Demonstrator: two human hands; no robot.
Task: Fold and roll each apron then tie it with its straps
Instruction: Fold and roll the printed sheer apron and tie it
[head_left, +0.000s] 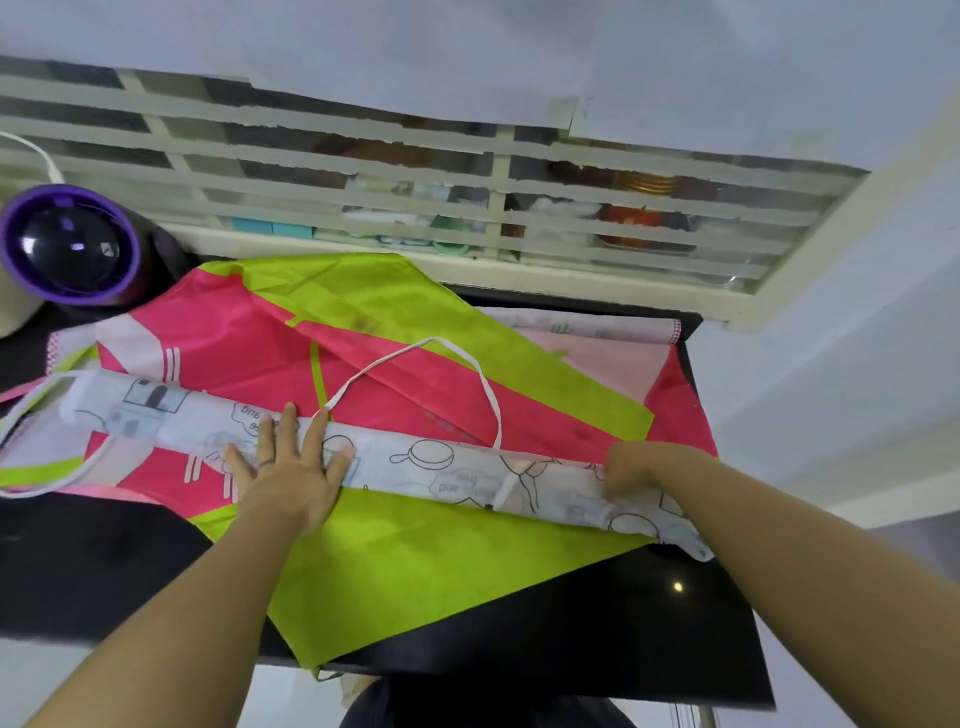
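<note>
Trouble may be coming from the loose white strap (488, 395). The white cartoon apron (447, 467) is lying as a long folded strip across the pink and green apron (415, 561). The left hand (291, 467) is pressing it flat with straight, spread fingers. The right hand (631, 470) is gripping the strip's end with curled fingers, near the pink and green apron's right edge. The white strap could be getting rolled inside, or the pink and green apron could be sliding and bending the roll.

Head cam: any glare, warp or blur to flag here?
Head view: fisheye bends the window louvres into curves; small specular spot on the black table and highlights on the purple-rimmed dome; right hand slightly soft, left hand and rolled apron sharp.
</note>
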